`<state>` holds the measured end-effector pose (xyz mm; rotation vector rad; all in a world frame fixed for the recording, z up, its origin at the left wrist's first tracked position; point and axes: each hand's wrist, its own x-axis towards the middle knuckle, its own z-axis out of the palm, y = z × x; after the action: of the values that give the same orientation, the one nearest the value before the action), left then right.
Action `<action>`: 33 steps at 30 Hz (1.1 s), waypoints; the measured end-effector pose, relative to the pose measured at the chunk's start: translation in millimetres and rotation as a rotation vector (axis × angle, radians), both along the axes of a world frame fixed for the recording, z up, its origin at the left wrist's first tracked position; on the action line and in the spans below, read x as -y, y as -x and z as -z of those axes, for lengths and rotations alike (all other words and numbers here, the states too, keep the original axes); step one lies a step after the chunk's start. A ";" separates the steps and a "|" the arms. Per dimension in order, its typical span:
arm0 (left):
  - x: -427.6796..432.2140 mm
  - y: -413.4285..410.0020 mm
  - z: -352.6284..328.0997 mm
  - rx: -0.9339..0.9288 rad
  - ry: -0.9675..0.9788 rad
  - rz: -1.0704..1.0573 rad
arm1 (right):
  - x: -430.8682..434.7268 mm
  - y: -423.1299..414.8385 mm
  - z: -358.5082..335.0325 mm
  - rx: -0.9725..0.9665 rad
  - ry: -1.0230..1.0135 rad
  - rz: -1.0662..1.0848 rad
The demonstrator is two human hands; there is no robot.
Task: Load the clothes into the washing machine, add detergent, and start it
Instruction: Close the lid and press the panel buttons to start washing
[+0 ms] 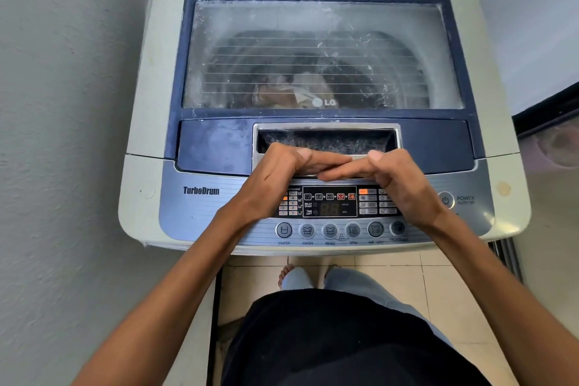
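Note:
The washing machine [150,78] is a top loader with its blue glass lid [322,25] down. Through the dusty glass I see clothes [300,89] in the drum. My left hand [275,178] and my right hand [398,180] lie side by side on the front edge of the lid's handle recess [326,139]. Their straight fingers meet in the middle and the thumbs rest on top. Just below them the control panel [329,202] shows orange indicator lights. No detergent container is in view.
A row of round buttons [330,230] runs along the panel's front, and the power button [445,200] sits at the right. A grey wall [62,103] stands close on the left. A dark frame [545,113] is at the right. My feet stand on beige tiles [391,276].

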<state>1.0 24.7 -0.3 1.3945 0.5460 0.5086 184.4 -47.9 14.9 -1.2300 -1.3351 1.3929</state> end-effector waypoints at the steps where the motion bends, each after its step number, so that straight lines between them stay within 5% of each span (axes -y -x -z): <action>1: -0.2 0.4 0.0 -0.005 -0.021 0.000 | -0.5 -0.4 0.5 0.002 0.003 -0.001; 33: -6.7 0.6 11.1 0.023 -0.072 -0.012 | -2.4 0.8 5.5 -0.087 -0.003 0.013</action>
<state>0.4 31.4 -11.4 1.4532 0.5219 0.5581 183.6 -45.5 9.4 -1.1604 -1.2666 1.4185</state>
